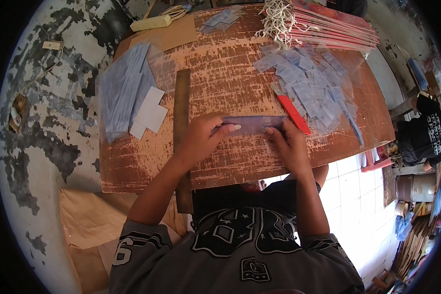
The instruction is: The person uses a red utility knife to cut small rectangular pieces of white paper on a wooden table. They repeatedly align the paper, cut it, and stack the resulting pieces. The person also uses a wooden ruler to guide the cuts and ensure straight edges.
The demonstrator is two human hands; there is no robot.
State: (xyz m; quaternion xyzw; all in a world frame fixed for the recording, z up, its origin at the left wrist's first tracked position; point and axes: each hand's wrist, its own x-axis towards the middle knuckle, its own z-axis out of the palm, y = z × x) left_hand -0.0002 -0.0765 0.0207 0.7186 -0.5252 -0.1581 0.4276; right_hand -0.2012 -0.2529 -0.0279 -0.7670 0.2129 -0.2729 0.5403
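Observation:
Between my two hands I hold a strip of clear bluish plastic sheet (pixel 254 123) stretched level above the scratched brown table (pixel 230 93). My left hand (pixel 208 131) pinches its left end, thumb on top. My right hand (pixel 288 139) grips the right end the same way. Just beyond my right hand lies a red-handled cutter knife (pixel 293 113), its blade pointing away to the left. A long dark ruler-like bar (pixel 182 103) lies beside my left hand and forearm, running past the table's front edge.
Long plastic strips (pixel 125 90) and a white paper cutout (pixel 149 113) lie at left. Small plastic pieces (pixel 308 81) are scattered at right. A stack of red items with white cords (pixel 323 24) sits at the back right. Another person (pixel 421 130) is at the far right.

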